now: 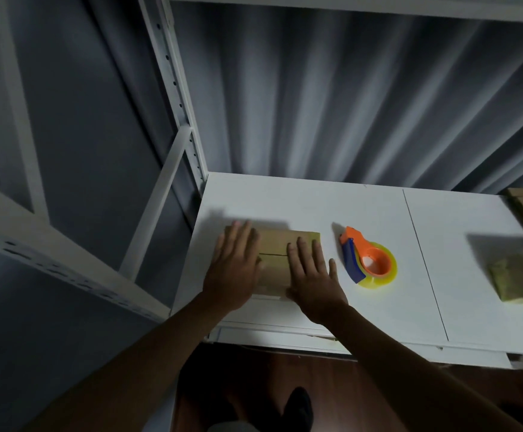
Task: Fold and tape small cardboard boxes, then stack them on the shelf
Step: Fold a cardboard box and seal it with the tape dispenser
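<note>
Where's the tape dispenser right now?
In the head view the tape dispenser lies on the white shelf board, just right of the cardboard box and the right hand pressing on it; neither hand touches it.

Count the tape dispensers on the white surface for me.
1. The tape dispenser, orange and blue with a yellowish roll, lies just right of the cardboard box that both hands press flat. Others may sit outside the frame to the right.
</note>
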